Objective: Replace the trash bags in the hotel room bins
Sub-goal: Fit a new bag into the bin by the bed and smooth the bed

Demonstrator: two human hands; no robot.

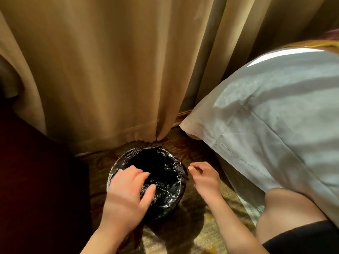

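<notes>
Black plastic under our left hand (pixel 128 191): fingers spread and only slightly bent, resting flat-ish on the trash bag (pixel 166 189) at the near-left rim, not really clutching it. Our right hand (pixel 205 177) sits just beside the right rim, fingers loosely curled, nothing visible in it. The bag lines the round bin (pixel 157 218) and is folded over its edge, mouth wide open. The bin stands on patterned carpet (pixel 198 219), just in front of a tan curtain (pixel 100 70). White bed linen (pixel 275 116) is on the right, above our bare knee (pixel 286 208), with dark wooden furniture (pixel 36 180) on the left.
</notes>
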